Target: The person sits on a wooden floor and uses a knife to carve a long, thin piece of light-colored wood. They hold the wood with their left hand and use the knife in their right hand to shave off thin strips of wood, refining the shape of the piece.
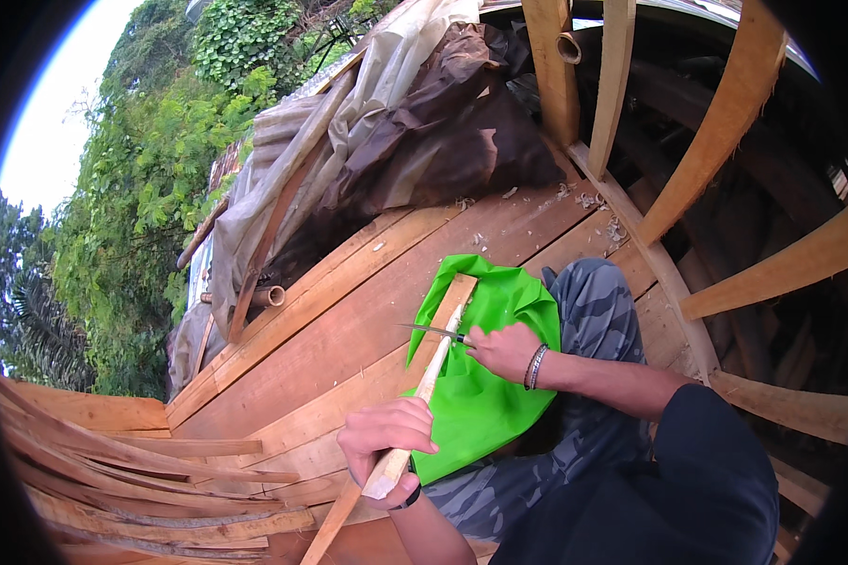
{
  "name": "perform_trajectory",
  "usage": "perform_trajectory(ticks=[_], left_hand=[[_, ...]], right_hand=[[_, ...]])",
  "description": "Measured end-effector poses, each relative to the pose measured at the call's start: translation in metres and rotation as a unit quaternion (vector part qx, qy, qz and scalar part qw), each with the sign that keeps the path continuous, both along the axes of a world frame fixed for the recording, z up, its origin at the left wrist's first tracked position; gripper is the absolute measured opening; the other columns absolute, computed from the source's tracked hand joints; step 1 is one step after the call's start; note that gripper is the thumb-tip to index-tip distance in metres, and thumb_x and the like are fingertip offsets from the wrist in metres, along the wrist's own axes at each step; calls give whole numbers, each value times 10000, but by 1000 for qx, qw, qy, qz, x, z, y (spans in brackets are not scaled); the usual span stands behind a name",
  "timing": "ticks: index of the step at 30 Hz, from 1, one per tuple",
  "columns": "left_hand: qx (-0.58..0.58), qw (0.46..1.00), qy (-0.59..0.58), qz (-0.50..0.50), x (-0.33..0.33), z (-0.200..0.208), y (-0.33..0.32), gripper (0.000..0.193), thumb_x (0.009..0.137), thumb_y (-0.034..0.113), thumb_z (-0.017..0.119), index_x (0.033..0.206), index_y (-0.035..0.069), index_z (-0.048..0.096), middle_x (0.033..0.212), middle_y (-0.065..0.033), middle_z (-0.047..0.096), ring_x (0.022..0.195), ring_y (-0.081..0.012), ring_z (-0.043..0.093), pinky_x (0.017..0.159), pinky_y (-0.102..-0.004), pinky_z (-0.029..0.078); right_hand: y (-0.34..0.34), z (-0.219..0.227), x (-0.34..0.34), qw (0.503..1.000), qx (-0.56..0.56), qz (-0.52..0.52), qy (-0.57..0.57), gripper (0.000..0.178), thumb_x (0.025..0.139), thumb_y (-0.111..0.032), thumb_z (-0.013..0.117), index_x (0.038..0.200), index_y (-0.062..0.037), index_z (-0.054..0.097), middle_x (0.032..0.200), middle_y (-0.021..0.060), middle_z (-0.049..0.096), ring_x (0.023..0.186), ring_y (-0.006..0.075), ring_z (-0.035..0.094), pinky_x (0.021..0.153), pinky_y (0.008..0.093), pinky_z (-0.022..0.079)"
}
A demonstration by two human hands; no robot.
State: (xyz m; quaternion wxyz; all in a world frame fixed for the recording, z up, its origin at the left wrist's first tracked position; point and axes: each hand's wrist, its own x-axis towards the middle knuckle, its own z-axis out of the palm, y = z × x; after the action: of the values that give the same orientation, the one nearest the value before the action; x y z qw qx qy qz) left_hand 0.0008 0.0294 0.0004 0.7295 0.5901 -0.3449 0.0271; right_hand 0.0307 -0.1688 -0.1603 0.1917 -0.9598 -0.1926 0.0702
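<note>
While the left fingers [398,424] are gripping the stick [432,374], the right fingers [480,343] are clasping the knife [432,329], ideally slicing shallowly.

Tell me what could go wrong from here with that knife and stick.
The knife in the right hand lies across the wooden stick; a slip down it might cut the bare left hand, which grips the same stick.
The green cloth is creased and loose beneath; the blade could snag or slice it.
</note>
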Motion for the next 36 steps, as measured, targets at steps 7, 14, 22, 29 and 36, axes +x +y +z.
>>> perform_trajectory(ticks=[7,14,22,29,36], left_hand=[[-14,1000,-1,5,1,-2,5,349,635,315,684,640,-29,624,540,-120,564,464,-226,504,524,-347,421],[-41,999,-8,9,-6,-10,14,321,691,268,691,660,-42,615,584,-124,571,530,-249,538,553,-365,438],[-57,998,-10,39,-11,-10,21,317,681,269,689,667,-40,618,583,-120,569,521,-245,525,566,-371,435],[-61,997,-6,56,-14,-12,20,299,664,256,687,657,-34,618,577,-115,566,514,-239,517,552,-370,420],[-63,996,-3,60,-11,-9,16,297,652,252,684,640,-36,609,568,-113,561,507,-241,517,570,-371,425]], right_hand=[[0,-33,-3,999,-12,-37,-5,288,948,-359,482,964,-72,493,602,96,623,518,288,631,470,419,474],[-1,-47,-6,997,1,-70,-15,274,943,-361,492,957,-87,498,573,80,596,490,276,614,444,402,463],[3,-60,-2,997,2,-73,17,289,952,-343,479,940,-54,478,581,100,611,500,290,621,427,419,462],[0,-54,-13,998,-3,-64,2,256,960,-317,465,950,-61,470,590,100,617,521,288,631,444,423,471],[0,-56,-16,998,-11,-68,12,252,973,-289,437,926,-44,468,584,109,612,521,296,630,447,426,472]])
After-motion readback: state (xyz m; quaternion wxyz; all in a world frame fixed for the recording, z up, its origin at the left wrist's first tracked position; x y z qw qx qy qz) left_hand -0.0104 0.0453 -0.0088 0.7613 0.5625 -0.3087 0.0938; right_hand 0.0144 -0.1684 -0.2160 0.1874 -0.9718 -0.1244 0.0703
